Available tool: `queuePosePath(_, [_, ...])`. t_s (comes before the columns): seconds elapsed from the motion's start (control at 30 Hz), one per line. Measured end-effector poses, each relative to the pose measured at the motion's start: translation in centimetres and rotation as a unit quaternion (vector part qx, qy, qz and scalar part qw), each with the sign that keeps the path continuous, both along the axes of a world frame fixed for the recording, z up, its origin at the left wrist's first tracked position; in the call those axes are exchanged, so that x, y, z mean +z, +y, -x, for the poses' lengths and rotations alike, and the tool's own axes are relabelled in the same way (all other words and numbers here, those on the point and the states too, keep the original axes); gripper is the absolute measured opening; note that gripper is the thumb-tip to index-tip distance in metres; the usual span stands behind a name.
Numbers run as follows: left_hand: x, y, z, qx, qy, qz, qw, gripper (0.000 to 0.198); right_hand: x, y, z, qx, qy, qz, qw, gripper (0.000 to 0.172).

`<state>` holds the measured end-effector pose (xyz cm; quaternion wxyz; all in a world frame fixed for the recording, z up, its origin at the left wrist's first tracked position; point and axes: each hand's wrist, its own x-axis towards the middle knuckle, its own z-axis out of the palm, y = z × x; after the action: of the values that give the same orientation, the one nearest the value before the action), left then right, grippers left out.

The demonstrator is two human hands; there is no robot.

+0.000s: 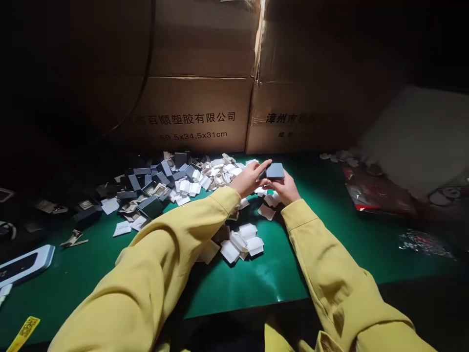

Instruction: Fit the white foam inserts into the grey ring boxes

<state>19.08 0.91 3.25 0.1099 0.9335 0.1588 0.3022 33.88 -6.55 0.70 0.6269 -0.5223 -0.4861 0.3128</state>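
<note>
Both my hands meet over the green mat (pixel 322 234), holding a small flat grey box (pixel 274 171) between them. My left hand (pixel 249 179) grips its left side, with the forefinger stretched along the top edge. My right hand (pixel 286 188) holds it from below and the right, fingers curled. Both arms are in yellow sleeves. Just beneath the hands lie white folded card pieces (pixel 266 211), and a small heap of the same white pieces (pixel 240 243) sits nearer me between my arms.
A big pile of grey boxes and white inserts (pixel 172 183) spreads to the left. Brown cardboard cartons (pixel 198 115) wall off the back. A phone (pixel 24 264) lies at the left edge. Plastic bags (pixel 377 193) and a white sheet sit at the right.
</note>
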Motion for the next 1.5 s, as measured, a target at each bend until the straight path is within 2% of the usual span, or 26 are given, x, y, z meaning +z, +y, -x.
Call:
queuePosePath(0.07, [-0.5,-0.2,-2.5,0.066,0.007,0.001,0.998,0.059,-0.4,0.3,-1.7,-0.079,-0.008,0.036,0.996,0.044])
queuePosePath(0.1, [-0.8,-0.3,-3.5,0.099,0.020,0.003,0.995,0.059,-0.7,0.3,-2.4,-0.120,-0.057,0.067,0.989,0.041])
queuePosePath(0.13, [-1.1,-0.6,-4.3,0.125,0.040,0.003,0.991,0.059,-1.0,0.3,-2.9,-0.156,-0.130,0.103,0.974,0.040])
queuePosePath(0.2, [-1.5,-1.1,-5.4,0.160,0.098,-0.002,0.982,0.059,-1.6,0.2,-3.6,-0.189,-0.300,0.178,0.918,0.041])
queuePosePath(0.27, [-1.8,-1.4,-5.9,0.176,0.151,-0.006,0.973,0.061,-2.0,0.1,-3.8,-0.188,-0.421,0.238,0.855,0.044])
queuePosePath(0.4, [-2.2,-1.2,-6.1,0.170,0.179,-0.007,0.969,0.073,-1.6,-0.2,-3.6,-0.173,-0.504,0.329,0.780,0.040])
queuePosePath(0.47, [-2.4,-0.8,-5.8,0.156,0.184,-0.013,0.970,0.073,-1.0,-0.4,-3.4,-0.168,-0.523,0.355,0.756,0.038])
queuePosePath(0.57, [-2.7,0.0,-5.0,0.152,0.203,-0.014,0.967,0.062,-0.1,-0.9,-2.4,-0.140,-0.553,0.369,0.734,0.038])
queuePosePath(0.7, [-3.2,0.7,-4.8,0.146,0.217,-0.008,0.965,0.056,0.1,-1.5,0.2,-0.089,-0.605,0.359,0.705,0.039])
queuePosePath(0.8, [-2.9,1.0,-4.8,0.127,0.218,-0.011,0.968,0.057,-0.6,-1.5,2.3,-0.094,-0.631,0.307,0.706,0.037])
queuePosePath(0.87, [-2.1,1.1,-3.9,0.107,0.217,-0.024,0.970,0.058,-1.3,-1.4,3.3,-0.100,-0.641,0.271,0.711,0.034])
queuePosePath(0.93, [-1.0,1.4,-1.7,0.097,0.227,-0.026,0.969,0.058,-1.8,-1.2,4.1,-0.094,-0.639,0.242,0.724,0.033])
queuePosePath(1.03, [0.6,2.3,3.8,0.124,0.226,-0.025,0.966,0.049,-2.5,-1.1,4.9,-0.061,-0.616,0.205,0.758,0.035])
queuePosePath(1.07, [0.9,2.7,6.0,0.146,0.218,-0.031,0.964,0.047,-2.7,-1.1,5.2,-0.051,-0.607,0.192,0.769,0.036])
queuePosePath(1.13, [1.1,3.4,10.4,0.244,0.193,-0.044,0.949,0.042,-3.1,-1.1,5.8,-0.038,-0.591,0.167,0.789,0.039])
queuePosePath(1.17, [1.1,3.7,12.4,0.314,0.178,-0.045,0.931,0.040,-3.3,-1.1,6.0,-0.035,-0.583,0.153,0.797,0.040])
queuePosePath(1.23, [0.6,4.1,15.4,0.462,0.131,-0.045,0.876,0.038,-3.6,-1.0,6.3,-0.026,-0.566,0.125,0.814,0.041])
queuePosePath(1.27, [0.2,4.2,16.4,0.497,0.117,-0.052,0.858,0.038,-3.7,-0.9,6.3,-0.020,-0.557,0.114,0.822,0.041])
queuePosePath(1.33, [-0.5,4.1,17.4,0.519,0.110,-0.052,0.846,0.036,-3.8,-0.7,6.3,-0.010,-0.539,0.104,0.836,0.041])
queuePosePath(1.5, [-1.3,3.9,17.1,0.452,0.135,-0.045,0.881,0.032,-3.7,-0.6,5.6,-0.020,-0.471,0.092,0.877,0.041])
